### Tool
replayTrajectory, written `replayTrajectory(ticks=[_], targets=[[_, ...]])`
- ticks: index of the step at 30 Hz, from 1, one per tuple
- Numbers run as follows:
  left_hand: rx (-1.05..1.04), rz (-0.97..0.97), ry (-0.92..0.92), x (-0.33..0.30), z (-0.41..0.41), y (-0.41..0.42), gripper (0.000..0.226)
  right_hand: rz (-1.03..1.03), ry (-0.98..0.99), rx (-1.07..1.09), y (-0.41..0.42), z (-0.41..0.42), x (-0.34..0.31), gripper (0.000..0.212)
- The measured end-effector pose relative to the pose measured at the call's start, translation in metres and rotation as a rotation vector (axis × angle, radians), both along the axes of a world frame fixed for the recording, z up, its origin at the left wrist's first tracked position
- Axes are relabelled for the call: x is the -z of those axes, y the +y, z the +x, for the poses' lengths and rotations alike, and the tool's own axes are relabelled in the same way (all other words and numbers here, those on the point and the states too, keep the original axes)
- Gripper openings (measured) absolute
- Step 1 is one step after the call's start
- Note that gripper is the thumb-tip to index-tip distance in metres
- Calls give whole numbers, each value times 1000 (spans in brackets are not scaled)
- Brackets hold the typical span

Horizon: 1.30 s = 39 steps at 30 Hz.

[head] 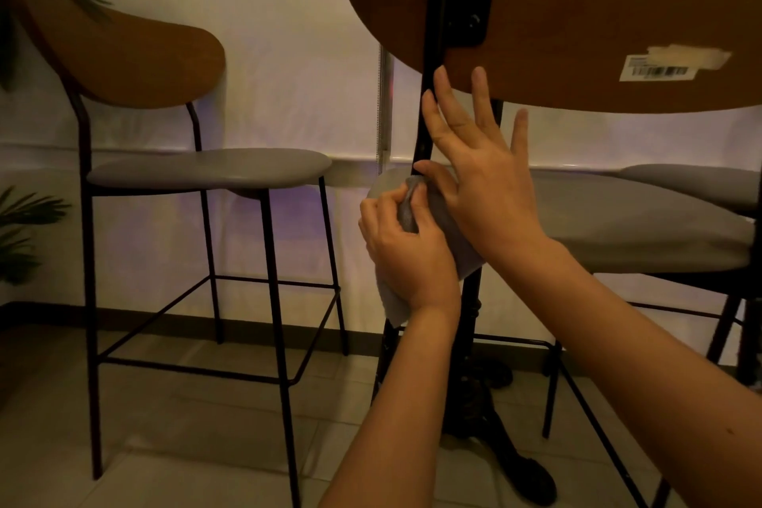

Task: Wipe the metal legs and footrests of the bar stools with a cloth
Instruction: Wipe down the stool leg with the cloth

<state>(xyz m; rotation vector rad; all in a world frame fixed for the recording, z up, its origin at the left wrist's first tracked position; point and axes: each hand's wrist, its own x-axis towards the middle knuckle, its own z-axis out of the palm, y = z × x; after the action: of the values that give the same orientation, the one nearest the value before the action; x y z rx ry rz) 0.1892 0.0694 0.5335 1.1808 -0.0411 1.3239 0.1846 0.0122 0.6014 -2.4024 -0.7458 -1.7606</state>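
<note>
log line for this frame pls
phase: wiping backrest post | left hand: gripping cloth at post | right hand: open, fingers spread on post | stool on left: untouched

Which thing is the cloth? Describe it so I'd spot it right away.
Start at the near stool's big wooden backrest at top right and follow its black metal post down to the hands. The cloth is the soft grey fabric bunched in the left hand, wrapped round the post. Unlike the flat grey seats, it is crumpled and hangs loose.
</note>
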Motion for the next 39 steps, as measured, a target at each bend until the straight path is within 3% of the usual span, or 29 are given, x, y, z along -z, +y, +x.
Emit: replayTrajectory(ticks=[8, 10, 13, 21, 34, 39], targets=[[79, 7, 52, 12, -13, 6, 17, 6, 7, -5, 2, -1, 1, 59], [70, 49, 50, 22, -12, 5, 4, 5, 12, 4, 2, -2, 1, 58], [-3, 100, 25, 24, -7, 2, 19, 6, 18, 23, 2, -1, 1, 60], [-85, 79, -35, 6, 4, -1, 19, -2, 12, 33, 1, 1, 1, 59], [-51, 144, -20, 88, -4, 8, 24, 32, -10, 85, 6, 7, 19, 61], [-45, 116, -63, 86, -8, 8, 34, 56, 10, 60, 9, 7, 24, 60]])
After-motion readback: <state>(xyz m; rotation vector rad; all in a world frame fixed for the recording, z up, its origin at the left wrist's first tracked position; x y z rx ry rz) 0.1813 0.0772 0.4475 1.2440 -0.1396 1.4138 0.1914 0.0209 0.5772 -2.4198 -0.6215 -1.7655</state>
